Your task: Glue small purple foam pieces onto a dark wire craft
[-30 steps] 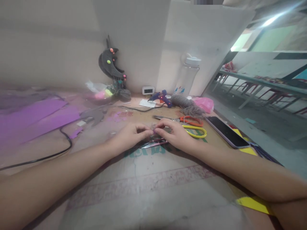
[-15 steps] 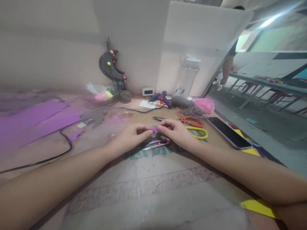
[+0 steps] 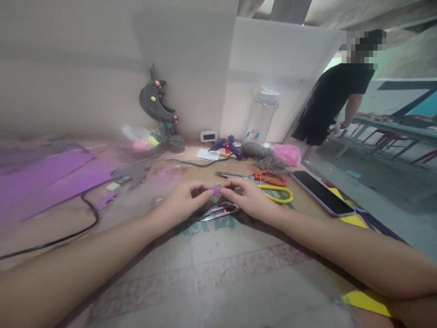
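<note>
The left hand (image 3: 182, 200) and the right hand (image 3: 251, 197) both grip one small purple scrap (image 3: 216, 191), each with thumb and fingertips closed on its own side of it, so the piece sits in the narrow gap between them, just beyond the pink-handled thread snips (image 3: 220, 212). Its exact shape is too small and blurred to tell. For neat work, the pinch should stay light and level, I think: one hand keeping the piece steady while the other shapes or turns it, since a hard pull from both sides could crease or tear something so slight. The forearms come in low, and the snips' bare blade points toward the left hand's side — a reason to keep those fingers from dropping. On the right, the yellow-handled scissors (image 3: 291, 196) lie close beside the right hand, with the orange-handled scissors (image 3: 256, 176) just beyond, so outward swings are tight there. The phone (image 3: 322, 193) lies farther right, near the table's edge, with floor past it. The roomier way is back toward the body — over the printed cardboard (image 3: 211, 259).
</note>
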Demonstrator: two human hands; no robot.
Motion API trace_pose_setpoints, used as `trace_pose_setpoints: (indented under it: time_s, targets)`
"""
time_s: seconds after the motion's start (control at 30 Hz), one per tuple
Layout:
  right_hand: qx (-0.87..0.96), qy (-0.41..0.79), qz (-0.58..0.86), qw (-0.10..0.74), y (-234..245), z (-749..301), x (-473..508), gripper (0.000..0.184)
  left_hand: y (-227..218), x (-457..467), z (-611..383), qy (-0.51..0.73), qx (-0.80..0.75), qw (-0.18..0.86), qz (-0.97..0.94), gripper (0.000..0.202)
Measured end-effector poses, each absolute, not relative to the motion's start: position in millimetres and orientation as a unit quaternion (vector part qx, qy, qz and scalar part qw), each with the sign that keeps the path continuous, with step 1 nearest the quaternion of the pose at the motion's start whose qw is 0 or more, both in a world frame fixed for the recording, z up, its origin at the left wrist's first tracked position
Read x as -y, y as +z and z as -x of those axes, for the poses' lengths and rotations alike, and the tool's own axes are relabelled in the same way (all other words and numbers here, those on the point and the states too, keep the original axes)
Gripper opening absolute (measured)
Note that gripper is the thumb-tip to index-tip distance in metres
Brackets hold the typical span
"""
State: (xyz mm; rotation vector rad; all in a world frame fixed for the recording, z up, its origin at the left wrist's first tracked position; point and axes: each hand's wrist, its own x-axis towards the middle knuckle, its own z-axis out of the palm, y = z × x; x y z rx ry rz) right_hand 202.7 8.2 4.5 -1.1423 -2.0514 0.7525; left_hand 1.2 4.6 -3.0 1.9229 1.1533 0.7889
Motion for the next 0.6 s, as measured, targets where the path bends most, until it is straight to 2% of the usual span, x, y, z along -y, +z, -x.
trace_pose_setpoints:
  time_s: [0.13,0.27,0.47,0.6]
  targets:
    - [0.792,0.227,0.450,0.345,19,-217,-21,0.015,-2,-4,-2,0.327,-0.447,0.376,-0.742,0.031]
    - [0.773,0.164,0.489,0.370,27,-246,-50,0.021,-6,-5,-1,0.343,-0.450,0.380,-0.732,0.029]
    - [0.772,0.147,0.532,0.316,19,-267,-94,0.049,-12,-7,-1,0.341,-0.448,0.391,-0.728,0.030]
    - [0.781,0.104,0.549,0.279,21,-256,-124,0.052,-5,-6,-2,0.331,-0.462,0.377,-0.732,0.030]
